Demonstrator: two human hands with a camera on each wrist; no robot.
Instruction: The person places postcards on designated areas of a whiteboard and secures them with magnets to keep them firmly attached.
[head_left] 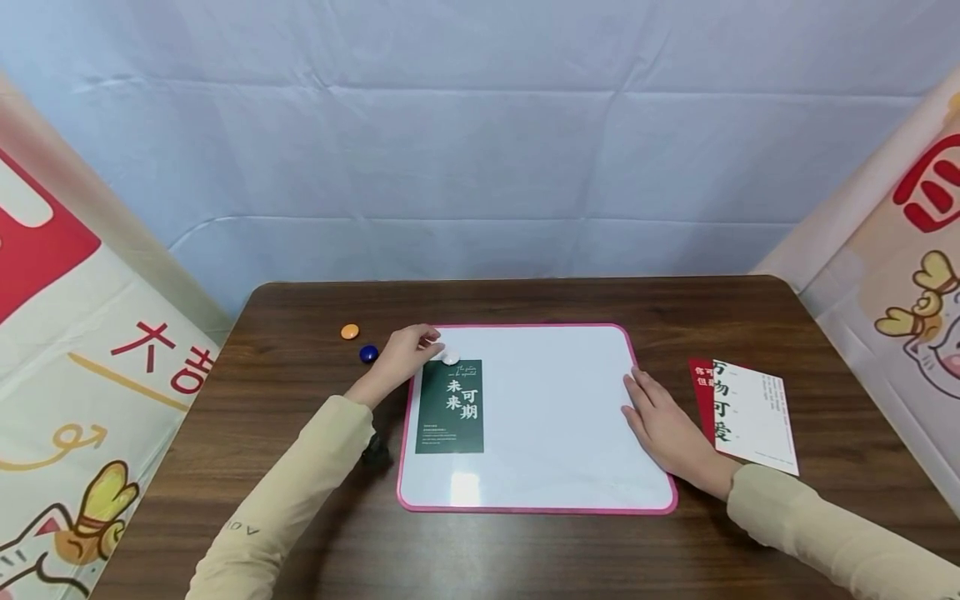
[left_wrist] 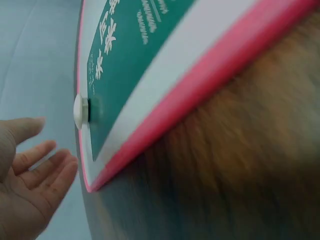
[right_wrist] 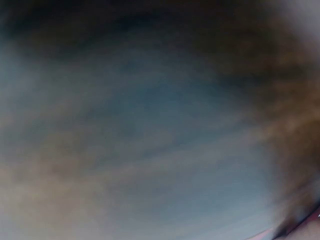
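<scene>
A whiteboard [head_left: 555, 417] with a pink frame lies on the table. On its left part is a dark green card [head_left: 448, 437] with white Chinese writing. A round white magnet [head_left: 450, 358] sits at the card's top edge. My left hand [head_left: 405, 354] is over the board's upper left corner, beside the magnet. In the left wrist view, the left hand's fingers [left_wrist: 50, 172] are loosely bent and apart from the magnet [left_wrist: 79, 111], with nothing in them. My right hand [head_left: 667, 425] rests on the board's right edge, fingers extended. The right wrist view is mostly blurred.
An orange magnet [head_left: 349, 332] and a dark blue magnet [head_left: 368, 354] lie on the brown wooden table [head_left: 525, 554], left of the board. To the right, a white card [head_left: 761, 421] with green writing partly covers a red card [head_left: 702, 400], close to my right wrist.
</scene>
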